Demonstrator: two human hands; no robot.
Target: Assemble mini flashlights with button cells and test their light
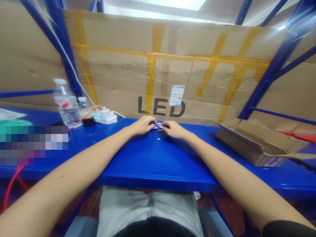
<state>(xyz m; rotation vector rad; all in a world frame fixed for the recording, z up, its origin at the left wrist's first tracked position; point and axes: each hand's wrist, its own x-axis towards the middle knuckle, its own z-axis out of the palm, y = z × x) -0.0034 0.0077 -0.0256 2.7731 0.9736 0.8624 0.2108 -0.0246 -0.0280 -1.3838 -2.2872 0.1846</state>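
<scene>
At the far side of the blue table [158, 164], both my hands meet over a few slim, shiny purple-blue sticks [157, 126], too small to identify surely. My left hand [142, 125] has its fingers curled closed on the sticks' left end. On their right end, my right hand [174, 129] is closed with thumb and fingers pinched together. The sticks lie crosswise, at or just above the tabletop. My fingers partly cover them. A small whitish spot [158, 139] is on the table just in front.
A large taped cardboard sheet [118, 79] stands behind the table. An open cardboard box [247, 144] is at right. To the left are a water bottle [66, 105], a small bottle of dark liquid [87, 120], a power strip [108, 118] and a red cable [85, 116].
</scene>
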